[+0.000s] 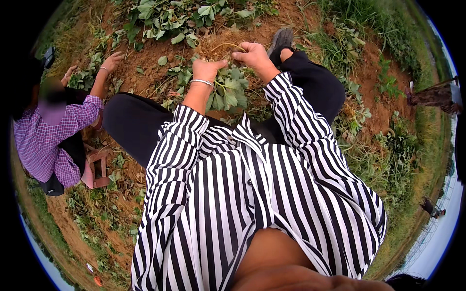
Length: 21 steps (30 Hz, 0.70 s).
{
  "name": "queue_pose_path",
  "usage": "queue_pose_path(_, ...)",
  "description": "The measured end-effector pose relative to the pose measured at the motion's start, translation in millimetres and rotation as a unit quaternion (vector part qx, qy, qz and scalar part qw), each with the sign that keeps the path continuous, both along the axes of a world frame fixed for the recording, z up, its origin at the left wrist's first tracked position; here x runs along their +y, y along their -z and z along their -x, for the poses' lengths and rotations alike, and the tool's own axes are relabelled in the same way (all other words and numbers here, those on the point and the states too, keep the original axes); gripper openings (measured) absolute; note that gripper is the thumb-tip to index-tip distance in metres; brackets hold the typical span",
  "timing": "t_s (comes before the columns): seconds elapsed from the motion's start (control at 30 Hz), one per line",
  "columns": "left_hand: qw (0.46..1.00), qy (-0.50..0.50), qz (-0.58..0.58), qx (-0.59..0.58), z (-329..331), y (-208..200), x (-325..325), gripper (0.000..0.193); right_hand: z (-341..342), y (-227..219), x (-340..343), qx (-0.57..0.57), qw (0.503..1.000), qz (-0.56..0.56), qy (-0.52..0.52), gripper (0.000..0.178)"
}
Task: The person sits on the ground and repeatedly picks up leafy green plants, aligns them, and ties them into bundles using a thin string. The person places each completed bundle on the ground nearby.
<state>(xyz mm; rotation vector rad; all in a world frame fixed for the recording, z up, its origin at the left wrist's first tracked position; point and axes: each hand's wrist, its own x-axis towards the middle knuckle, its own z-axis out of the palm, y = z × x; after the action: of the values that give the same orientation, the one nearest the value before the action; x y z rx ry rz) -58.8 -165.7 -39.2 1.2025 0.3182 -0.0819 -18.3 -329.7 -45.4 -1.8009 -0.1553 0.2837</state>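
Nearby, a black-and-white striped shirt [218, 194] fills the lower view, with dark trousers [313, 82] spread wide beyond it. Between the knees, over the soil, both hands hold a leafy plant [230, 89]. Its green leaves hang toward the wearer and its brown, stringy roots [218, 42] point away, so its long axis runs roughly front to back. The left hand [207, 71], a silvery bracelet [202, 83] at its wrist, has its fingers clamped on the plant's middle; the right hand [255, 55] has its fingers pinched together on a yellowish stem [229, 44] that curves between the two hands. Just past them lie a dark shoe [281, 40] and more leafy plants [165, 18] on reddish soil [155, 53]. At left, a co-worker in a purple checked shirt [39, 138] sits beside a brick-coloured stool [100, 167]; a black bag [52, 186] there bears a pale mark too small to read. Farther off, another person [432, 97] shows at the right edge.
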Motion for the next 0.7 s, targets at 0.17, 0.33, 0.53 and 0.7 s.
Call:
queue_pose_path(0.17, 0.999, 0.032, -0.019, 0.023, 12.7, -8.4, 22.5, 0.025, 8.0, -6.9, -3.9, -0.246, 0.883, 0.394, 0.072, 0.018)
queue_pose_path(0.33, 0.995, 0.026, -0.081, 0.044, 20.1, -4.2, 41.0, 0.027, 15.5, -13.6, 1.5, -0.174, 0.954, 0.233, 0.069, 0.022)
queue_pose_path(0.53, 0.998, 0.052, -0.026, 0.026, 20.6, 13.9, 44.8, 0.031, 20.8, -8.4, 24.9, -0.187, 0.969, 0.119, -0.105, 0.030)
queue_pose_path(0.7, 0.971, 0.080, -0.223, -0.046, 10.1, 51.8, 51.1, 0.038, 9.6, 2.6, 29.2, -0.197, 0.934, 0.254, -0.154, 0.034)
